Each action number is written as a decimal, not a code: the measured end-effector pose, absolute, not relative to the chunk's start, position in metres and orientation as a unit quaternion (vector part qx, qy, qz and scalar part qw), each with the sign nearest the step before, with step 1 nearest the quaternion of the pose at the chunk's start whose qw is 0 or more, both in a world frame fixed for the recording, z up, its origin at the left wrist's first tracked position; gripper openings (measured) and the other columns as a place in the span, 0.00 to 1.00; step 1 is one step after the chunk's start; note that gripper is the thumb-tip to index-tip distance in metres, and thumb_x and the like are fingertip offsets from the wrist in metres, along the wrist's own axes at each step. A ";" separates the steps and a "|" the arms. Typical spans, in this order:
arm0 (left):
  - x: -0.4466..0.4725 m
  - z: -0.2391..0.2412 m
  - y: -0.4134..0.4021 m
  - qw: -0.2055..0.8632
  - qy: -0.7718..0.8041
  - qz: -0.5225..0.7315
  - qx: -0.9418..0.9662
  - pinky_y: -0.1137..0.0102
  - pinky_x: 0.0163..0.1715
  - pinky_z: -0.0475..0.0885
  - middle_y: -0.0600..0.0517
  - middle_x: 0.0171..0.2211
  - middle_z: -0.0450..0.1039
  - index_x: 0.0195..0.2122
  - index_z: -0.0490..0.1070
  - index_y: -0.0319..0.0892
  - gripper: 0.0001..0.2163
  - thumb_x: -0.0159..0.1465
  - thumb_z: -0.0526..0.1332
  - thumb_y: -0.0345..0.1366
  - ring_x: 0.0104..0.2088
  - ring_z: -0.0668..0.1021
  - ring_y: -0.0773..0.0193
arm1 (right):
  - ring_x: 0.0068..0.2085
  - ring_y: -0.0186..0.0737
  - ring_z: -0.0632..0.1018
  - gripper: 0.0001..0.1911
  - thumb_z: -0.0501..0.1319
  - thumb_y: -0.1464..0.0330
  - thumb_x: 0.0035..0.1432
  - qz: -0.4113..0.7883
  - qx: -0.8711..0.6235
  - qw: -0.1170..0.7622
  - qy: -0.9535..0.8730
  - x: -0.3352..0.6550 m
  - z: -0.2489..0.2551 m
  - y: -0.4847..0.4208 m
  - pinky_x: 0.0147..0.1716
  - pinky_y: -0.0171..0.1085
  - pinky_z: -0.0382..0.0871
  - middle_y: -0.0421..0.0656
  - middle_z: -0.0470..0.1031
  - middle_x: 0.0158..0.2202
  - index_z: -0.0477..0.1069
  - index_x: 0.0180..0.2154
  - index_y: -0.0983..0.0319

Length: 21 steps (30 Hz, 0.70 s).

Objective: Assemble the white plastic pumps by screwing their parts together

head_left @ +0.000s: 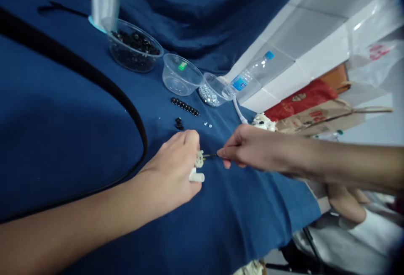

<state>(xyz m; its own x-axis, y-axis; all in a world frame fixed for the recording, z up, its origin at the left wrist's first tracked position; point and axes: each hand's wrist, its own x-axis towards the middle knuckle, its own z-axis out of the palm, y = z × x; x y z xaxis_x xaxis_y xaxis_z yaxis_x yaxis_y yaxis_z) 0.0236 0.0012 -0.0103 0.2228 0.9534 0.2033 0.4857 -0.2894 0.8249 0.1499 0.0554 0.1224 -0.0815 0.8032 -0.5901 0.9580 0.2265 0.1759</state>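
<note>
My left hand [178, 163] is closed around a small off-white plastic part [199, 159] with a round, notched face. A white tube-like stub [198, 177] sticks out just below it, from the same fist; whether the two are joined I cannot tell. Between the thumb and fingers of my right hand [235, 149] is a thin dark rod or wire [210, 155], its far end reaching the plastic part's face. Beyond my left hand lie some small black pieces [179, 123] and a row of shiny black beads [185, 106].
Along the back stand a clear bowl of black pieces [135, 58], another clear bowl [179, 77], a tub of small silvery bits [208, 94], a spool [105, 1] and a water bottle [252, 73]. A thick black cable [126, 102] curves across the blue cloth [221, 228].
</note>
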 end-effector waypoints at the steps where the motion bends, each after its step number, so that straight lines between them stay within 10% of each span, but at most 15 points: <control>1: 0.023 -0.008 0.001 0.318 0.510 0.359 0.714 0.59 0.42 0.71 0.49 0.44 0.68 0.37 0.58 0.46 0.17 0.51 0.65 0.31 0.47 0.73 0.50 | 0.15 0.32 0.63 0.19 0.53 0.62 0.65 -0.142 0.602 0.302 0.726 0.151 0.123 0.058 0.14 0.34 0.57 0.38 0.66 0.18 0.76 0.27 0.60; 9: 0.016 0.006 -0.005 0.344 0.517 0.332 0.710 0.58 0.43 0.72 0.44 0.49 0.69 0.41 0.58 0.47 0.16 0.55 0.63 0.37 0.53 0.73 0.47 | 0.35 0.43 0.78 0.07 0.61 0.74 0.61 0.000 0.338 0.286 0.896 0.174 0.139 0.055 0.31 0.37 0.67 0.48 0.77 0.38 0.76 0.40 0.66; 21: 0.018 0.004 0.000 0.376 0.522 0.330 0.691 0.53 0.48 0.69 0.44 0.52 0.68 0.41 0.60 0.46 0.16 0.54 0.64 0.36 0.55 0.72 0.44 | 0.24 0.41 0.70 0.15 0.50 0.80 0.65 0.199 -0.052 0.333 0.920 0.172 0.140 0.075 0.21 0.41 0.50 0.47 0.74 0.27 0.75 0.37 0.68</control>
